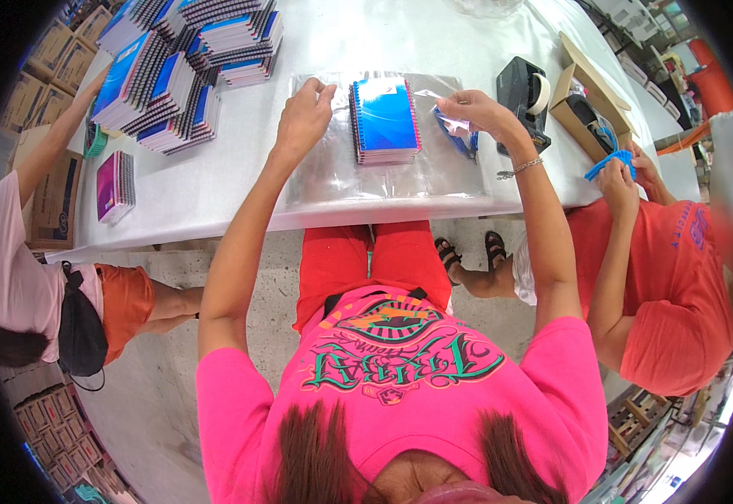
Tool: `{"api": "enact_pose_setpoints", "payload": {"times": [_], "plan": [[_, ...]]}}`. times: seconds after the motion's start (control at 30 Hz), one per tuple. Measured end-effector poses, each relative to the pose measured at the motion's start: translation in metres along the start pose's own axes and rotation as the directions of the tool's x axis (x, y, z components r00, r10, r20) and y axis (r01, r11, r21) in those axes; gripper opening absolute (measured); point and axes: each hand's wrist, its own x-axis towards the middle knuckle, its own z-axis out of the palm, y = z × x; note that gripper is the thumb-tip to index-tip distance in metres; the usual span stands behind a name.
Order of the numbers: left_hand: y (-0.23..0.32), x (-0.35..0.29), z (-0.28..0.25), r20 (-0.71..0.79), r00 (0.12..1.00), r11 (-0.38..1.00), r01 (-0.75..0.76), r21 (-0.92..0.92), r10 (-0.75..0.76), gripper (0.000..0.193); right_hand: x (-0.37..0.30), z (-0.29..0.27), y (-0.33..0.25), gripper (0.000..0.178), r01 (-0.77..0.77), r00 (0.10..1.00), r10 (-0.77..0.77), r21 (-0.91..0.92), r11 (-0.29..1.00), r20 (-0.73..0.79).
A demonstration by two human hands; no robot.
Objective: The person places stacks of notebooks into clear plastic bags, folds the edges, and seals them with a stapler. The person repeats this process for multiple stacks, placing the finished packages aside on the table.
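Note:
A stack of spiral-bound notebooks (387, 122) with blue covers lies on a clear plastic sheet (324, 181) in front of me. At the sheet's left side, the bent fingers of my left hand (304, 116) are closed on the film, apart from the stack. Across the stack, my right hand (486, 116) pinches glossy film between thumb and fingers. Just under those fingers is a dark blue, shiny item (460, 141), partly hidden; its kind is unclear.
Many notebooks (165, 84) are piled at the far left, near a small purple notebook stack (115, 186). To the right stand a black tape dispenser (518, 101) and an open cardboard box (586, 126). One co-worker's hands (623, 181) hold something blue; another person's arm (60, 130) reaches in at left.

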Motion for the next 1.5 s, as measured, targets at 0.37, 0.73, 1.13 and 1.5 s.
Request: {"api": "enact_pose_setpoints", "payload": {"times": [0.37,0.73,1.13,1.5], "plan": [[0.016,0.013,0.021,0.055,0.998,0.999,-0.034,-0.017,0.035,0.035,0.008,0.031,-0.017,0.027,0.11,0.988,-0.121,0.112,0.988,0.097],[0.046,0.005,0.055,0.042,0.991,0.944,-0.136,0.301,0.13,0.029,0.029,0.088,-0.012,0.023,0.257,0.92,-0.37,-0.516,0.817,-0.128],[0.029,0.039,0.026,0.355,0.922,0.927,-0.262,0.27,0.157,0.036,0.034,0.089,-0.014,0.024,0.263,0.921,-0.382,-0.604,0.752,-0.075],[0.009,0.015,0.002,0.41,0.793,0.869,-0.495,0.003,0.451,0.057,0.025,0.069,-0.015,0.019,0.06,0.998,-0.06,0.058,0.996,-0.013]]}}
